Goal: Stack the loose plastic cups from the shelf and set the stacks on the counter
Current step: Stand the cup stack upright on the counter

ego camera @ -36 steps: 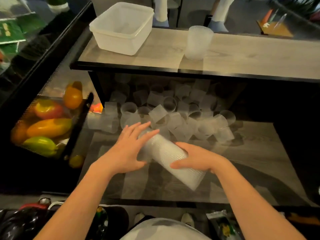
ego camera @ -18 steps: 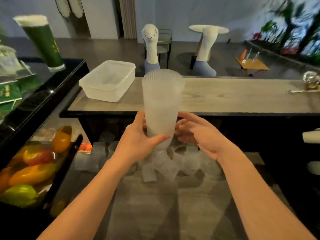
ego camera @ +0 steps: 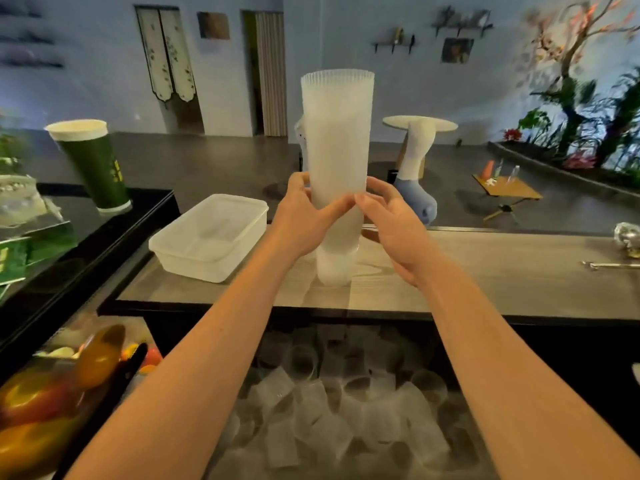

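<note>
Stack of cups now standing upright on the counter, up from the shelf a sec ago. Left hand is wrapping fingers round its lower part; right hand is pinching w/ curled fingers. Stack looks placed; release next, prob. Loose cups are lying on shelf, so task isn't done.

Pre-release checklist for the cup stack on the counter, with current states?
1. Tall stack of frosted, ribbed plastic cups upright: ok.
2. Stack base on the grey wood-grain counter: looks seated, contact cannot tell.
3. Left hand grips the stack: ok.
4. Right hand grips it: fingertips touch, firmness cannot tell.
5. Translucent rectangular plastic tub apart from the stack: ok.
6. Loose clear cups remain on the shelf below: task not done.
</note>
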{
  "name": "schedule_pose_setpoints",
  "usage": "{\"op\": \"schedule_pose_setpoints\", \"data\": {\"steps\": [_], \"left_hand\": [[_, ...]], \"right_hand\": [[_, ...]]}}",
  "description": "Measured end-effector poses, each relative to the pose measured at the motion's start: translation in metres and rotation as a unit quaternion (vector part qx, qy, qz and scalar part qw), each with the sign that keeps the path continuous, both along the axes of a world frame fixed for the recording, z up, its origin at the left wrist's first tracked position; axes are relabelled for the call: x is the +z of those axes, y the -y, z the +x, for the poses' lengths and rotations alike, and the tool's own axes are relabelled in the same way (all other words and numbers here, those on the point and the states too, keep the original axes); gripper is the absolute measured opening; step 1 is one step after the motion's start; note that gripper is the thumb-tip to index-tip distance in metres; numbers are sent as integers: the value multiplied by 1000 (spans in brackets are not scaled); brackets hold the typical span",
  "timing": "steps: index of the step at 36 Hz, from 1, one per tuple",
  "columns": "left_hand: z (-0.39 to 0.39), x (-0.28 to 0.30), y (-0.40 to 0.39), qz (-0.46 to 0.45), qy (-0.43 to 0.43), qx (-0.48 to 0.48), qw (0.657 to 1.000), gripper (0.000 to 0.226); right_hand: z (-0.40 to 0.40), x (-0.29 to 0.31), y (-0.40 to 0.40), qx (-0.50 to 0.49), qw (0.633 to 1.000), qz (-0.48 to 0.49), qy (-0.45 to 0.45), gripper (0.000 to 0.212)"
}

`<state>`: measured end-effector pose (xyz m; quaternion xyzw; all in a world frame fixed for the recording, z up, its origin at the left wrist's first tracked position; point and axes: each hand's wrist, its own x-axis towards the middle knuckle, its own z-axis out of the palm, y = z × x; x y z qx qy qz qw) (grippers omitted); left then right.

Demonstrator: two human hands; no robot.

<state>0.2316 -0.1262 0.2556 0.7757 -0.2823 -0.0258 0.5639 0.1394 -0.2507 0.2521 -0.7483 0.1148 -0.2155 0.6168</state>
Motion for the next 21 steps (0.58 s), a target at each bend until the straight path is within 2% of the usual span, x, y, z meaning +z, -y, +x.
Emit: {"op": "schedule_pose_setpoints", "data": {"steps": [3, 10, 21], "left_hand": [[15, -1, 16, -11, -6, 5, 1000, 78], [33, -20, 33, 29, -10, 13, 999, 76], [34, -27, 35, 29, 3, -21, 999, 76]], "right_hand": [[17, -1, 11, -3, 1000, 8, 6, 45], [39, -21, 25, -10, 999, 1, -34, 49], [34, -36, 27, -42, 999, -25, -6, 48]]}}
